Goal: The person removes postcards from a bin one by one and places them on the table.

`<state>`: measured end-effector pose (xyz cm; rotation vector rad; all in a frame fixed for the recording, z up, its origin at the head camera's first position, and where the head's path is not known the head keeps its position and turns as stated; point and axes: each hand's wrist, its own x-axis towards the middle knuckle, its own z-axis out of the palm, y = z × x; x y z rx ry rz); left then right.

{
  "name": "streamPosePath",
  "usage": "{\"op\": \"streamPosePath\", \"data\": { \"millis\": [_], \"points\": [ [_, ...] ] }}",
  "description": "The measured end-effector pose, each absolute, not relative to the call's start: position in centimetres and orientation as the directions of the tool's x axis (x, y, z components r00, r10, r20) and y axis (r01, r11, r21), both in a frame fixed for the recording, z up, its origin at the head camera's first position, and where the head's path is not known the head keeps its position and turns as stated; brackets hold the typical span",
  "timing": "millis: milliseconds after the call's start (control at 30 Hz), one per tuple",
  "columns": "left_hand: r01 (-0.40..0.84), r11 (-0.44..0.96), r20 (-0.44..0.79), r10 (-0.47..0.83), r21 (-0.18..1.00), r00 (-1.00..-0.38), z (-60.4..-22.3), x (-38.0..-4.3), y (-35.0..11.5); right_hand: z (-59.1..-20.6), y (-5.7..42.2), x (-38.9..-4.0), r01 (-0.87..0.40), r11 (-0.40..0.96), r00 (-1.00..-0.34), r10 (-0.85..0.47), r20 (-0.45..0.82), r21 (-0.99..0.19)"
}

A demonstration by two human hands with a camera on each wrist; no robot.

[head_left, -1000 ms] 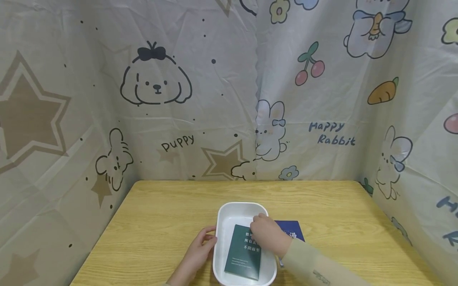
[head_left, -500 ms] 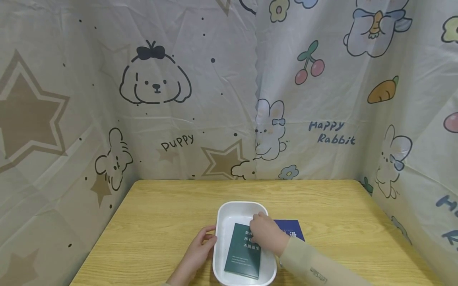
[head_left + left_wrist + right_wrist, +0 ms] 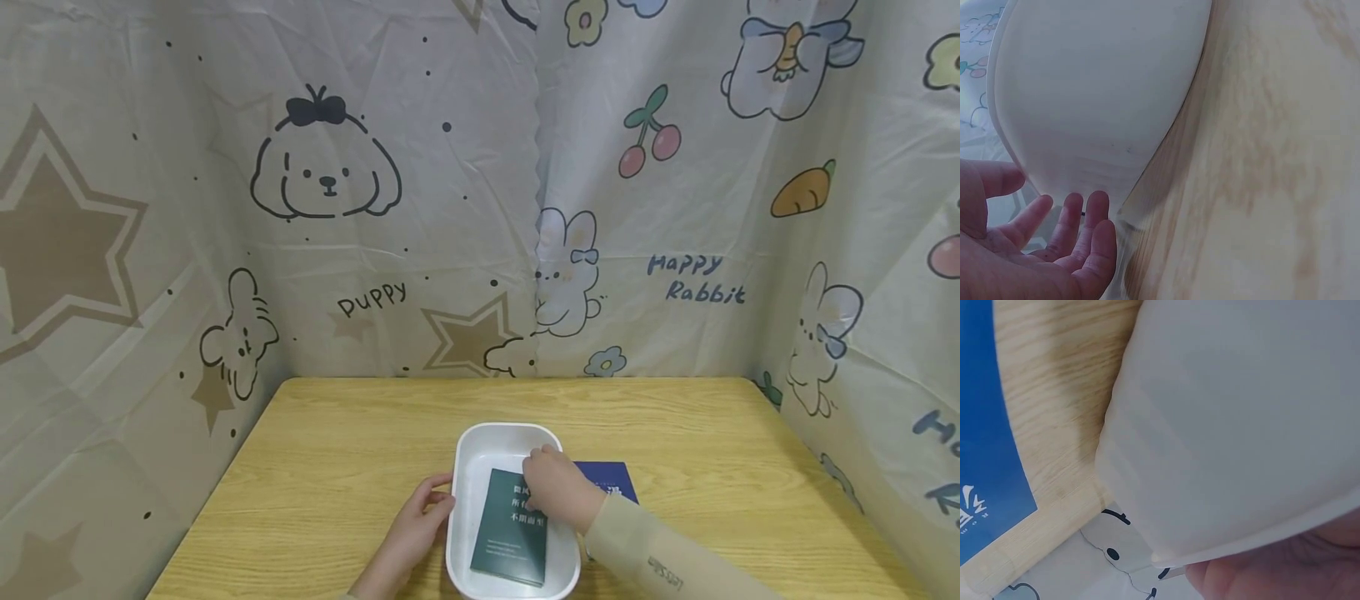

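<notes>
A white plastic tray (image 3: 472, 450) with rounded corners stands near the front of the table. In it lies a dark green book (image 3: 510, 542), white lettering on its cover facing up. My right hand (image 3: 562, 492) reaches over the tray's right rim, fingers curled at the book's upper right corner and covering that corner. My left hand (image 3: 420, 517) is at the tray's left side, its bent fingers spread against the outer wall; the left wrist view shows the fingertips right at that wall (image 3: 1097, 94).
A blue book (image 3: 609, 477) lies on the wooden table (image 3: 360, 433) just right of the tray, partly hidden by my right hand and sleeve (image 3: 660, 558). A cloth curtain (image 3: 480, 208) printed with cartoon animals surrounds the table at the back and sides.
My right hand and sleeve have shifted very slightly to the left over the tray. The green book, the tray and my left hand look nearly the same.
</notes>
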<state>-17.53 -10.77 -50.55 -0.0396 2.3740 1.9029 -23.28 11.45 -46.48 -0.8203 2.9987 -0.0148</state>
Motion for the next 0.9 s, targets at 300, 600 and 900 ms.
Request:
{"op": "streamPosePath", "data": {
  "millis": [300, 600, 900],
  "points": [
    [-0.094, 0.244, -0.105, 0.033, 0.965, -0.994, -50.41, -17.55, -10.71, -46.8, 11.38, -23.57, -0.51, 0.859, -0.858, -0.511, -0.039, -0.044],
    [-0.087, 0.248, -0.099, 0.038, 0.965, -0.994, -50.29, -17.54, -10.68, -46.57, 11.45, -23.49, -0.514, 0.856, -0.856, -0.516, -0.038, -0.057],
    [-0.087, 0.242, -0.099, 0.037, 0.966, -0.994, -50.22, -17.46, -10.73, -46.37, 11.42, -23.4, -0.508, 0.858, -0.859, -0.511, -0.024, -0.079]
  ]
}}
